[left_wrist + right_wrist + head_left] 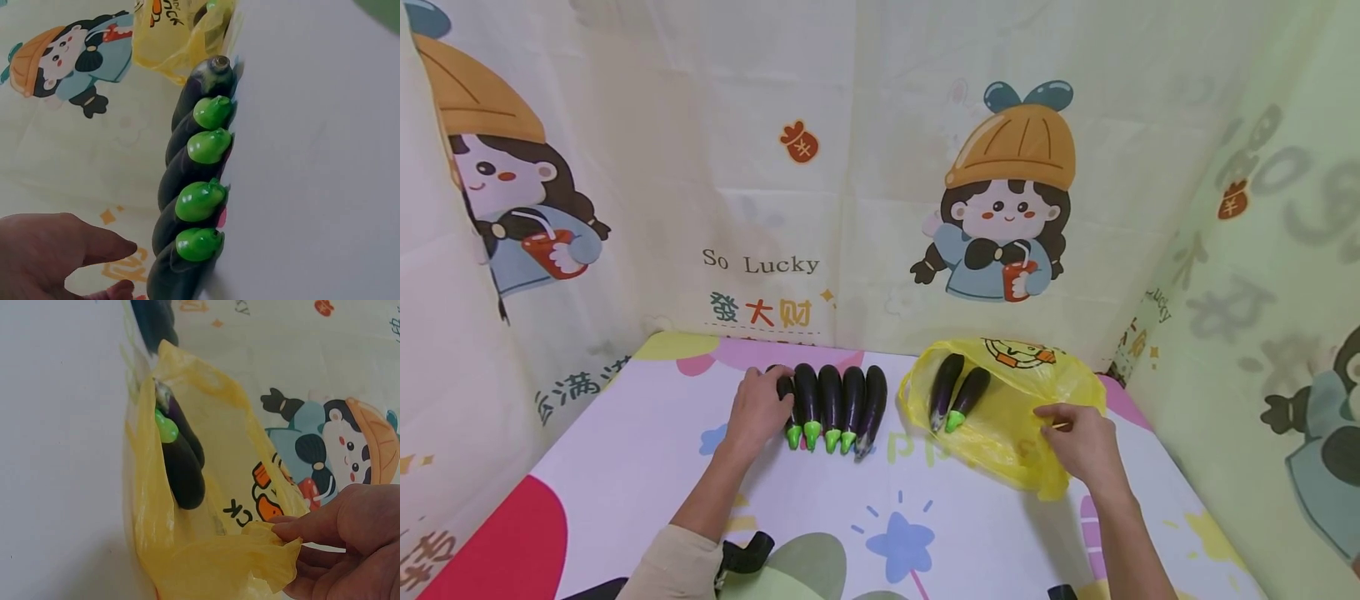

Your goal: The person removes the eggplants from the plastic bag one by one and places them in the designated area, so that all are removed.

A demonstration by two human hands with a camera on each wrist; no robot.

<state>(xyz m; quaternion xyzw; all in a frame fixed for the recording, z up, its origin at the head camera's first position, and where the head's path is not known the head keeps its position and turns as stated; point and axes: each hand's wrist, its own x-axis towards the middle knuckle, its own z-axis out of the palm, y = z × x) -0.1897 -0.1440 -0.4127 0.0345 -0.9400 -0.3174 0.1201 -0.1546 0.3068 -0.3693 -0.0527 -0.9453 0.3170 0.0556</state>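
Several dark purple eggplants (831, 404) lie side by side in a row on the table, most with bright green stem ends toward me; the rightmost eggplant (872, 404) has a greyish one. At the row's left end my left hand (758, 408) is beside the outermost eggplant (172, 281). The left wrist view shows its thumb and finger apart, gripping nothing. A yellow plastic bag (1000, 454) lies on the right with its mouth spread, two eggplants (182, 475) inside. My right hand (350, 550) pinches the bag's rim between thumb and fingers.
A patterned cloth (880, 208) with cartoon figures hangs behind the table and along both sides. The white tabletop (820, 508) carries printed shapes. A black curved object (748, 554) is at my left forearm, and a small black piece (1062, 592) shows at the bottom edge.
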